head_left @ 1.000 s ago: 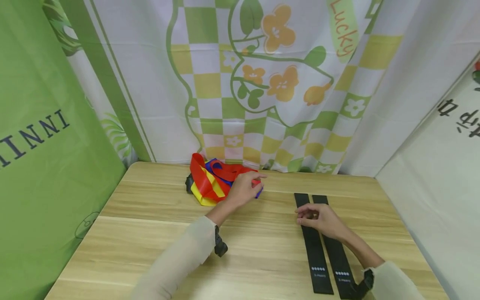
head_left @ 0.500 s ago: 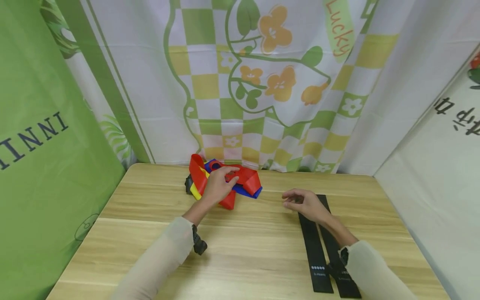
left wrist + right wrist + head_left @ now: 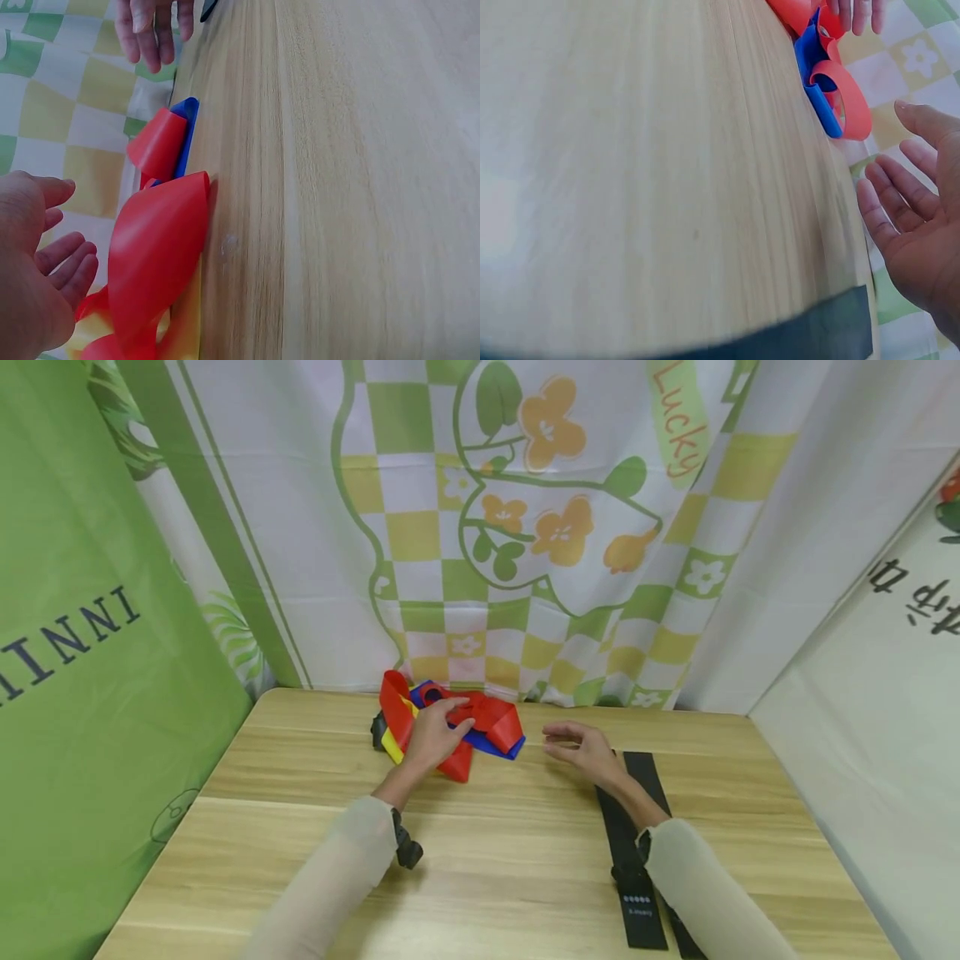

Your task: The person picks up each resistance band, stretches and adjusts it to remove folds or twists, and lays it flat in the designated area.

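A loose heap of resistance bands lies at the table's back edge. A red band [image 3: 501,725] is on top, with a blue band [image 3: 491,746], a yellow band [image 3: 391,745] and something black [image 3: 378,730] beneath. My left hand [image 3: 429,739] hovers over the heap, fingers loosely bent and apart from the red band [image 3: 161,255] in the left wrist view. My right hand [image 3: 588,754] is in the air right of the heap, fingers loosely bent around nothing. Two black bands lie flat side by side under my right forearm: the left one [image 3: 617,827] and the right one [image 3: 642,768].
The wooden table [image 3: 495,877] backs onto a patterned curtain [image 3: 420,535]. Green cloth [image 3: 90,710] hangs on the left and a white cloth [image 3: 862,693] on the right. A small black camera [image 3: 407,847] sits on my left wrist.
My left hand has moved left across the heap, and the red band now drapes differently, with an end pointing forward. My right hand has moved left and away from over the black bands.
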### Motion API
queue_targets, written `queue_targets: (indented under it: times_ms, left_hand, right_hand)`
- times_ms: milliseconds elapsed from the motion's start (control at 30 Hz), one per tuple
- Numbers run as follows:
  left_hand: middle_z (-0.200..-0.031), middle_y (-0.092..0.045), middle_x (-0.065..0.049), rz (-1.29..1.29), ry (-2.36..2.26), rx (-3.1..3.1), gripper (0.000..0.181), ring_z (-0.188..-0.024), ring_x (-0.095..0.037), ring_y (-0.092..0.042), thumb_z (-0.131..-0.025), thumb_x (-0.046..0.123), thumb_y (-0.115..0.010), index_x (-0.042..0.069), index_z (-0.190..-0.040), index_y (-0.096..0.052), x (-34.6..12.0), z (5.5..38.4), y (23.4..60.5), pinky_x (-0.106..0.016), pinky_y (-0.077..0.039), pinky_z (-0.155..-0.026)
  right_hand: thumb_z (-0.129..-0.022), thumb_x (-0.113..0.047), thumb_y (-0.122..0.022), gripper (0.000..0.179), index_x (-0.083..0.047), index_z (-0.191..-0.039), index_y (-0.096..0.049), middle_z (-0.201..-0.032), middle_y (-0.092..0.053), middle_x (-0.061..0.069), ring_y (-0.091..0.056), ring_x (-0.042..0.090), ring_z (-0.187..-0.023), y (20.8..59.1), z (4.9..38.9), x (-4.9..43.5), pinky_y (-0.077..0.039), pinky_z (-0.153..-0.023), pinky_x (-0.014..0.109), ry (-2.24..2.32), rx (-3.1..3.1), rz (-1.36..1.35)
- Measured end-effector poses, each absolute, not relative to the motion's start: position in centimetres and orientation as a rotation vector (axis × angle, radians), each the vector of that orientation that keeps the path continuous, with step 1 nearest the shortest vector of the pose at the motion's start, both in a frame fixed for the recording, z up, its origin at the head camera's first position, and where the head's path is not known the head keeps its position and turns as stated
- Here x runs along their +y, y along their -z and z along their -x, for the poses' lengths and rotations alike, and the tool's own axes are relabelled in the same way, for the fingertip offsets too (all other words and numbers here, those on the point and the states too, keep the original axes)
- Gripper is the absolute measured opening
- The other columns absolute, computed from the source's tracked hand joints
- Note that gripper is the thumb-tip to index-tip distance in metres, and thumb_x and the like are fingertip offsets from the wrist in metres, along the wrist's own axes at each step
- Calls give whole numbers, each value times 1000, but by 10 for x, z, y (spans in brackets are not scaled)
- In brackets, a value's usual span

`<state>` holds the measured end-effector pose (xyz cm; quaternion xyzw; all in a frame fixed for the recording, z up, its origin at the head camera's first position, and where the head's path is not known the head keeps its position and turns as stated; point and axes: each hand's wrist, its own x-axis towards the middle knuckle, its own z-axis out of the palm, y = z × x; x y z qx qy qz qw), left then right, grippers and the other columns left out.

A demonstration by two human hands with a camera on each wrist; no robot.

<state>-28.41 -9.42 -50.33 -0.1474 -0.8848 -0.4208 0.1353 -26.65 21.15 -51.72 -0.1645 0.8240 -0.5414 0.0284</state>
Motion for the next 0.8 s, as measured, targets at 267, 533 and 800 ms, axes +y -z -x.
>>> queue_targets:
  times_ms: [267, 533, 800]
  left_hand:
    - [-132, -72, -19, 338, 1235, -2597, 43, -118, -37, -69, -96, 16, -80, 0, -135, -70, -85, 293, 513, -50, -57, -100]
    - [-129, -74, -18, 292, 1205, -2610, 45, -116, -37, -70, -92, 14, -83, 2, -133, -72, -77, 299, 519, -50, -57, -99]
    - [-120, -77, -15, 223, 1137, -2648, 45, -110, -36, -72, -89, 17, -87, 5, -131, -74, -73, 302, 521, -49, -59, -93]
  right_hand:
    - [-99, -4, -73, 46, 9, -141, -60, -138, -65, 30, -64, 44, -129, 523, 280, 196, -55, -95, 20, 1751, 2486, 383]
    - [-98, -2, -74, 48, 13, -140, -59, -140, -62, 34, -63, 47, -128, 529, 295, 184, -55, -93, 17, 1833, 2433, 391]
    - [-99, 0, -72, 51, 15, -144, -54, -144, -58, 34, -61, 47, -131, 532, 307, 172, -58, -101, 29, 1835, 2393, 356]
